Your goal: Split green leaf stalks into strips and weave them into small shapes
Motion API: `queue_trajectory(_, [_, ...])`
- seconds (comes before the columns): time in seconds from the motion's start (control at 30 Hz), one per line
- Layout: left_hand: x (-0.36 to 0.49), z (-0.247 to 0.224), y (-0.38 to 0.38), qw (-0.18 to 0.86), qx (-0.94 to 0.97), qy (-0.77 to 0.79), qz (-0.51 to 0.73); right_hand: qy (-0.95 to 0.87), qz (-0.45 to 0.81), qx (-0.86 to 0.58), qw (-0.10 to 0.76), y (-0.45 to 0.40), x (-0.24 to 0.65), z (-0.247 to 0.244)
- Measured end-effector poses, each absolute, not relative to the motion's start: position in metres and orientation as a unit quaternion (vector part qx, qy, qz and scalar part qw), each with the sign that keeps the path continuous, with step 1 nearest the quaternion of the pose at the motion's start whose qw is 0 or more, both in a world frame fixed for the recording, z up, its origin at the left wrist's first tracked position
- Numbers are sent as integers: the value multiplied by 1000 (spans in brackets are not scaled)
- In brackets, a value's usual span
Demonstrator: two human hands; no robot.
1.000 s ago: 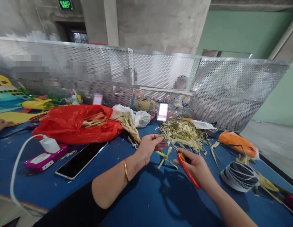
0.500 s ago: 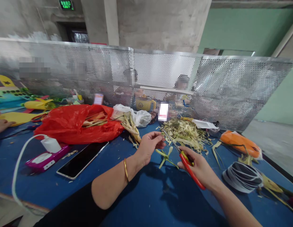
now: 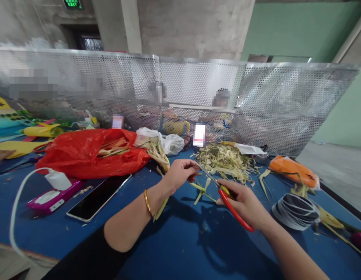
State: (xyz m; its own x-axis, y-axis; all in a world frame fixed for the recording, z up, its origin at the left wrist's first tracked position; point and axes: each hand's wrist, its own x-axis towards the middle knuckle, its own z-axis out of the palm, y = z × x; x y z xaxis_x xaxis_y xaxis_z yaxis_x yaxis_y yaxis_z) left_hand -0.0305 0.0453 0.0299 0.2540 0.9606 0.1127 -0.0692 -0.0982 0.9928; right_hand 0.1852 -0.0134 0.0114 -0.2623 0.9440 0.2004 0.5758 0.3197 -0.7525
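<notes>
My right hand (image 3: 237, 202) is wrapped round red-and-yellow-handled scissors (image 3: 233, 210), whose metal blades point up and left. The blade tips reach the fingertips of my left hand (image 3: 182, 174). Those fingers are pinched together, and what they hold is too small to make out. Just below the blades, a green knotted leaf strip (image 3: 201, 190) with several arms lies on the blue table (image 3: 183, 249), its right end near my right fingertips. A heap of shredded dry leaves (image 3: 227, 161) sits behind the scissors.
To the left are a red plastic bag (image 3: 69, 151) with husks, a black phone (image 3: 100, 197) and a purple power strip (image 3: 54, 196). On the right are a cord roll (image 3: 295, 211) and an orange packet (image 3: 293, 170). Behind stands a perforated metal screen (image 3: 194, 85). A person's hand (image 3: 2, 154) shows far left.
My left hand has shifted slightly left and up, still pinched at the blade tips. The small green bit seen at its fingertips no longer shows. The whole view has shifted a little.
</notes>
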Motion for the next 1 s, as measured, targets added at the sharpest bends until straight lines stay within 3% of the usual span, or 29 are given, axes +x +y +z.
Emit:
queue_trajectory(0.13, [-35, 34, 47, 563, 567, 397, 452, -737, 329, -494, 323, -14, 184, 12])
queue_trajectory(0.47, [-41, 37, 50, 597, 556, 389, 429, -745, 305, -493, 331, -15, 182, 14])
queue_trajectory(0.73, [-39, 38, 47, 620, 517, 392, 441, -720, 200, -576, 331, -7, 188, 11])
queue_trajectory(0.8, [-38, 37, 46, 628, 507, 387, 445, -713, 122, -624, 296, -4, 193, 11])
queue_trajectory(0.9, [-36, 36, 43, 650, 492, 360, 455, -706, -6, -688, 168, 2, 202, 9])
queue_trajectory(1.0, [-34, 34, 39, 686, 467, 328, 453, -703, -45, -707, 52, 5, 206, 6])
